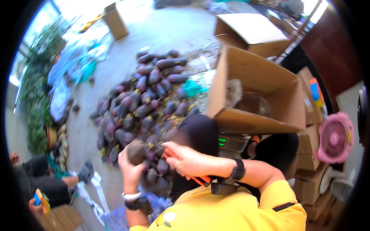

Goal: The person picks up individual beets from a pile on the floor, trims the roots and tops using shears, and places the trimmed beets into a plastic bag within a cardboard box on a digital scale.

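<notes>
At far left a leafy green plant stands beyond a seated person holding a blue and yellow thing. The left hand has its grip closed around a round brownish vegetable, held over the near edge of a heap of dark purple vegetables on the floor. The right hand has its grip wrapped around an orange-handled tool near the vegetable. Farther right come a scale with a green display, an open cardboard box and a pink fan

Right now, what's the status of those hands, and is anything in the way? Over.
Left hand: holding roundish dark piece. Right hand: gripping orange-handled tool. Dark produce heap close by; nothing seen blocking either.
</notes>
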{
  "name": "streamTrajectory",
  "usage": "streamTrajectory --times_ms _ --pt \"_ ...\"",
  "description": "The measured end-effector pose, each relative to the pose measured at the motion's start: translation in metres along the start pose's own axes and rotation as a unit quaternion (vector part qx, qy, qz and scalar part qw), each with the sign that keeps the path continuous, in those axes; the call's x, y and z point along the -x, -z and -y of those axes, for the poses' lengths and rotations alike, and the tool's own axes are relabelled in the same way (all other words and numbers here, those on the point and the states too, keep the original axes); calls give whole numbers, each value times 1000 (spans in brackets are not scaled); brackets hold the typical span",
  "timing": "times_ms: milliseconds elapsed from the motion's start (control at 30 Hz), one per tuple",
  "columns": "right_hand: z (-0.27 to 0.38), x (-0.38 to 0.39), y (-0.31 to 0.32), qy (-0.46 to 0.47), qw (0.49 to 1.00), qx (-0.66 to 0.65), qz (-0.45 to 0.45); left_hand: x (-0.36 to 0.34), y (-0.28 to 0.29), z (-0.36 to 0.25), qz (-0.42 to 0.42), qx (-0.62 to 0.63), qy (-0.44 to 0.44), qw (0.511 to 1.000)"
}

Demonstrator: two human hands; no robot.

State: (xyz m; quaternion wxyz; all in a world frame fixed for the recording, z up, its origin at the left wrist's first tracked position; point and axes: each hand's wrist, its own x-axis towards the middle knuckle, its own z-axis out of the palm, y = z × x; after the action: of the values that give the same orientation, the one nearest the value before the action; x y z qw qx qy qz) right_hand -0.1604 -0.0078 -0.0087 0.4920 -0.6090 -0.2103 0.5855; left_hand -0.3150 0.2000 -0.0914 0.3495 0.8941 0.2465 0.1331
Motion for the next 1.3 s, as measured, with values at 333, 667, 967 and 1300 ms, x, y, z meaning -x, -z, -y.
streamTrajectory --times_ms 333,667,967,1300 --pt "-23 202 107 164 695 188 -674 -83 52 -181 149 192 18 970" --pt "-79 248 181 87 667 60 -737 -181 -122 -410 551 -228 -280 752" --pt "-93 254 186 91 703 37 -705 -182 -380 -336 695 -427 -269 512" --pt "-124 258 179 128 694 -12 -708 -128 -486 -250 574 -327 -337 671"
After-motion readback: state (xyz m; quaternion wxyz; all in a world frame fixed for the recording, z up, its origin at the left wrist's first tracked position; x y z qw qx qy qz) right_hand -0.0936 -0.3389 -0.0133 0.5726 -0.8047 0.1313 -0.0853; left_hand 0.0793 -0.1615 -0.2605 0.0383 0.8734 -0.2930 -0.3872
